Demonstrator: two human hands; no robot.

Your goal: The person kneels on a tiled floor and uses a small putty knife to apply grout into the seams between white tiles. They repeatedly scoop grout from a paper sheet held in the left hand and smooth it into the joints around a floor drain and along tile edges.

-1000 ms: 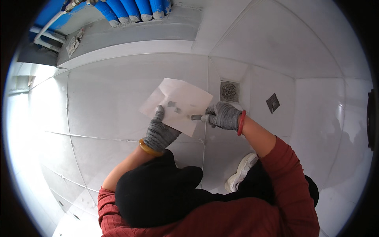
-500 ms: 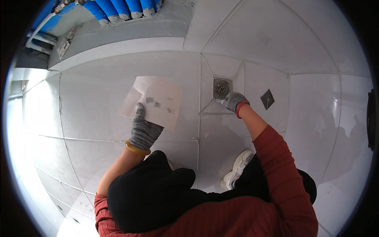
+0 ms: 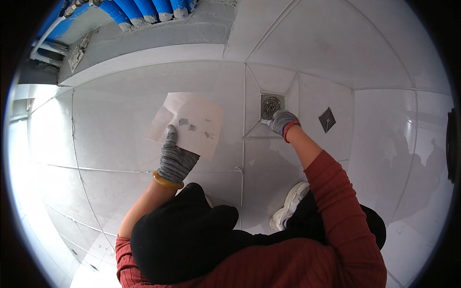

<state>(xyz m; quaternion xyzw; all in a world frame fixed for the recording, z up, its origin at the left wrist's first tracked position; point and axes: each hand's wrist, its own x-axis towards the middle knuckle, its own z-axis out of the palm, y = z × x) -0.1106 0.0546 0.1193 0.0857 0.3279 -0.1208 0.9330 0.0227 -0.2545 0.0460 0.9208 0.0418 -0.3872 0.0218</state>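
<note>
My left hand [image 3: 175, 156], in a grey knit glove, grips a pale paper sheet [image 3: 194, 108] with its thumb on top; several grey smudges mark the sheet. My gloved right hand [image 3: 283, 122] is closed on a small scraper [image 3: 266, 121], at the lower left corner of the square floor drain [image 3: 272, 104]. The hand partly hides the tool, so its full shape is unclear. The drain has a round perforated grate and sits among angled cut tiles. To its right lies a dark, slatted diamond-shaped cover [image 3: 327, 120] on the grey tiles.
A grey ledge [image 3: 144, 41] at the top left carries blue pipes [image 3: 137, 12] with mortar on their ends and a white pipe [image 3: 48, 31]. Tiled wall [image 3: 384, 57] rises at the right. My white shoe [image 3: 290, 206] and dark-clothed knees are below my hands.
My right hand moved away from the paper to the drain corner with the tool. My left hand and the sheet shifted left in the picture, as the view also shifted slightly.
</note>
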